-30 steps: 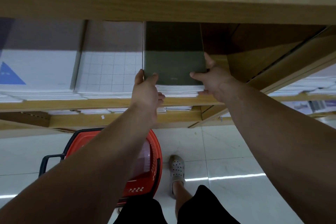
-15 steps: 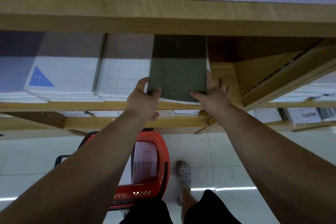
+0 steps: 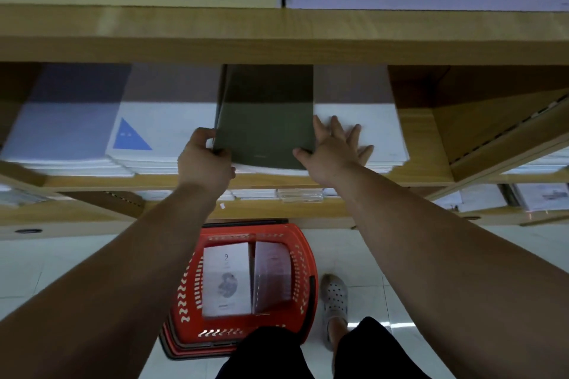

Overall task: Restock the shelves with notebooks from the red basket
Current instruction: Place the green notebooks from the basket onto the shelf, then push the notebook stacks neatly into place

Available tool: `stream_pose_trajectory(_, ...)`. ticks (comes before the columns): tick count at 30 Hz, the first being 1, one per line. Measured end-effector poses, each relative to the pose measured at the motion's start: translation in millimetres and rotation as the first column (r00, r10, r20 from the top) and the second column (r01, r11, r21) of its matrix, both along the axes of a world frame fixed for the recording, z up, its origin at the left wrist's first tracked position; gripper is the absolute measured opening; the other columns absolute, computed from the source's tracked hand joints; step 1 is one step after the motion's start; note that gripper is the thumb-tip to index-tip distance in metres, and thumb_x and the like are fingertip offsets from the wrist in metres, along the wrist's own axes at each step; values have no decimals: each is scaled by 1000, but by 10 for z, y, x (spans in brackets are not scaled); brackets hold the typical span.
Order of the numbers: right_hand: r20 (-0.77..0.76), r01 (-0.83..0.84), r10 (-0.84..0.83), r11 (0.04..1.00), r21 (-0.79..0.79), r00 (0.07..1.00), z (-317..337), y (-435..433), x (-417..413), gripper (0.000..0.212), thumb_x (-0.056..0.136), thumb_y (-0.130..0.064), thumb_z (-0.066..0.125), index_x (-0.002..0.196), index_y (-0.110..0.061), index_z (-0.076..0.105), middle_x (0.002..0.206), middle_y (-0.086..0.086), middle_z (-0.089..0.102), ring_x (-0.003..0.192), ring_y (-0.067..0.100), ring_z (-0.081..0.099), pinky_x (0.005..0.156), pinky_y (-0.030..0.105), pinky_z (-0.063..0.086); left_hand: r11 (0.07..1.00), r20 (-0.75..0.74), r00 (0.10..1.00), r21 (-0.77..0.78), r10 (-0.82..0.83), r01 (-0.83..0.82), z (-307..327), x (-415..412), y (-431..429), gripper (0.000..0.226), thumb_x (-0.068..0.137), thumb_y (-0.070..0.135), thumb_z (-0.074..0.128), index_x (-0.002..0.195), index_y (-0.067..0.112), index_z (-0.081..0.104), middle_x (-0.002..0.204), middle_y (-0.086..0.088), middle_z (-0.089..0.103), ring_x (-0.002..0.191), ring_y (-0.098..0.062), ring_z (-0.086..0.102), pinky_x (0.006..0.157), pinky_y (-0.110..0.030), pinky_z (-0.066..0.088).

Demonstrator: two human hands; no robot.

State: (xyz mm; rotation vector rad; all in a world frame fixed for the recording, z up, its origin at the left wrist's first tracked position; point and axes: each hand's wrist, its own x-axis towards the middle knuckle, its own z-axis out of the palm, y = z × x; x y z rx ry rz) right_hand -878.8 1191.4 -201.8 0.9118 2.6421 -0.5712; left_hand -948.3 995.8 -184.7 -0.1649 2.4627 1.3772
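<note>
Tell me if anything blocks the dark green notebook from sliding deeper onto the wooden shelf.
Nothing visible does. The dark green notebook lies between the blue-triangle white stack and the plain white stack; the left hand grips its corner. The shadowed back is unclear.

Head-worn camera looks forward and down, near the shelf (image 3: 422, 144).

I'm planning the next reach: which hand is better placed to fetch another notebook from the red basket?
Probably the right hand: its fingers lie spread, holding nothing, at the green notebook's right edge. The left hand grips that notebook's near corner. The red basket sits below, between both arms.
</note>
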Motion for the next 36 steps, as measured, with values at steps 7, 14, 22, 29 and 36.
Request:
stream_pose_trajectory(7, 132, -152, 131, 974, 168, 983, -25, 46, -112, 74, 98, -69, 31, 157, -48, -9, 168, 1, -19, 151, 43, -18, 118, 69, -2, 536, -87, 799, -783, -596, 314, 4, -100, -177, 66, 81, 61, 70, 135, 26, 54, 115, -4, 62, 104, -28, 62, 83, -38, 54)
stream_pose_trajectory(14, 39, -287, 285, 937, 198, 958, -101, -15, 34, 92, 80, -80, 54, 154, -56, 6, 169, 1, -13, 151, 45, -14, 113, 76, 4, 397, -114, 587, -835, -802, 381, -231, -334, -190, 64, 88, 50, 67, 145, 26, 49, 154, -2, 40, 146, -28, 28, 120, -52, 23)
stream_pose_trajectory(22, 89, -354, 343, 915, 194, 935, -103, 161, -123, 79, 89, -72, 51, 153, -59, 5, 169, -2, -14, 153, 43, -12, 111, 78, 9, 490, -117, 660, -767, -742, 415, -266, -425, -106, 68, 94, 47, 61, 153, 28, 36, 164, 2, 23, 152, -24, 15, 120, -56, 20)
stream_pose_trajectory(29, -76, -303, 326, 928, 219, 942, -54, -126, 209, 94, 83, -74, 58, 158, -45, 8, 169, 2, -10, 155, 30, -10, 120, 66, 5, 587, -232, 665, -716, -710, 377, -118, -165, -403, 64, 86, 45, 70, 144, 24, 50, 151, -10, 43, 139, -35, 39, 112, -53, 33)
stream_pose_trajectory(36, -238, -142, 149, 989, 43, 960, -610, -1044, 1087, 68, 90, -58, 59, 151, -38, 38, 167, 6, 16, 153, 31, 13, 121, 51, 23, 617, 43, 768, -567, -639, 546, -511, 587, -1380, 54, 88, 37, 67, 138, 27, 49, 129, -9, 55, 112, -32, 59, 90, -45, 54)
